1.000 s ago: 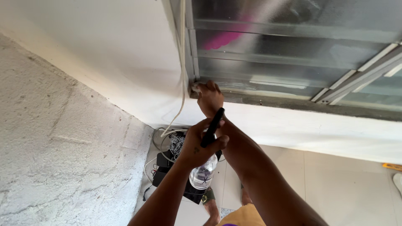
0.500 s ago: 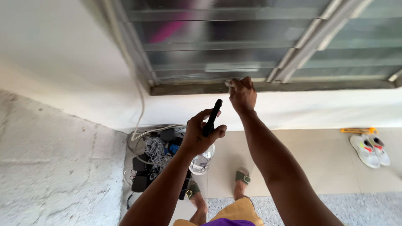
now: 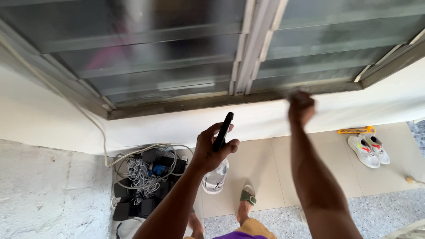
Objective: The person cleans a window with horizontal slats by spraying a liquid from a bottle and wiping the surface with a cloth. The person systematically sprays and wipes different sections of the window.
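Below, left hand [image 3: 211, 148] grips clear spray bottle [image 3: 216, 177], contents unclear

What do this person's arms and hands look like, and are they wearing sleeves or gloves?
Both arms are bare up to the frame's edge: no sleeves, gloves, watch or rings show. The left hand has a small dark mark, perhaps a tattoo, on its back. The right hand is motion-blurred, with no markings visible.

We face a metal-framed louvred glass window [image 3: 177, 57] set in a white plastered wall [image 3: 40, 119], above a beige tiled floor [image 3: 261, 168], daylit.
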